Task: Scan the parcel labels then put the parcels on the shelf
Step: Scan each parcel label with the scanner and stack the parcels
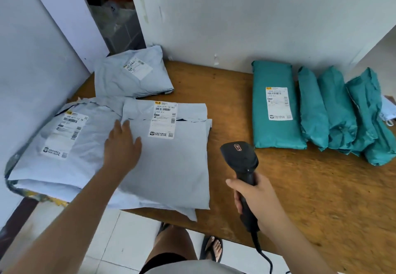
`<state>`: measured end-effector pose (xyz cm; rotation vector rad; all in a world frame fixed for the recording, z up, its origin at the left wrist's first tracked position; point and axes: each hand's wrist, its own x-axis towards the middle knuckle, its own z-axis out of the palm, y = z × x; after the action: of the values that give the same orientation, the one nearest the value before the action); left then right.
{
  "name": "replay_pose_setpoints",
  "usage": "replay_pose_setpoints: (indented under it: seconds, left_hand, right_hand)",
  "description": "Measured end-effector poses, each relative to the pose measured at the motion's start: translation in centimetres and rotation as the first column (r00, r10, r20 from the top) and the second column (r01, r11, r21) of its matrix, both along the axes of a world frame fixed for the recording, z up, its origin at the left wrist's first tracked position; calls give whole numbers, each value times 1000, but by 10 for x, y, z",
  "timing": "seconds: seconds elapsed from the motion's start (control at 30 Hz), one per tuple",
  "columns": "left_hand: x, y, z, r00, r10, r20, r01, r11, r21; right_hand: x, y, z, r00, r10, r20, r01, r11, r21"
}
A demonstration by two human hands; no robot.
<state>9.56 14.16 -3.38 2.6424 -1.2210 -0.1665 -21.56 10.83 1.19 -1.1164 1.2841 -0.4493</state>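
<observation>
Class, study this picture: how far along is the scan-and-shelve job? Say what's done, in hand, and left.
Done: nothing shows as shelved; no shelf is visible, and scans cannot be judged. In hand: the right hand grips the scanner while the left hand rests flat on the front grey parcel, label up. Left: the other grey parcels and the teal parcels lie on the table.

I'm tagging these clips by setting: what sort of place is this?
Likely a small parcel pickup or sorting point: labelled grey mailer bags and teal parcels lie on a wooden table, and the right hand holds a barcode scanner.
</observation>
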Motion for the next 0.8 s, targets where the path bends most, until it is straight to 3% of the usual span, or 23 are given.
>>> replay_pose_setpoints:
  seconds: [0.13, 0.23, 0.33, 0.47, 0.6, 0.8]
  left_hand:
    - [0, -28, -10, 977, -124, -174, 99, 985, -143]
    - [32, -67, -1, 959, -67, -277, -3, 970, -244]
    - [82, -113, 15, 962, 1, -272, -80, 957, -279]
    - [152, -162, 6, 979, 114, -166, -121, 992, -35]
    - [213, -196, -15, 903, 330, -274, -286, 940, 188]
    - [260, -201, -42, 757, 495, -428, -467, 866, 177]
  right_hand:
    - [32, -14, 7, 1000, -2, 20, 2, 1000, -2]
    - [58, -28, 16, 999, 12, 51, -11, 1000, -11]
    - [81, -40, 26, 996, 44, 78, -46, 999, 17]
    - [110, -56, 32, 995, 51, 81, -56, 997, 59]
    - [134, -75, 28, 999, -23, 42, 19, 995, 99]
    - [155, -87, 18, 996, -82, 23, 80, 994, 68]
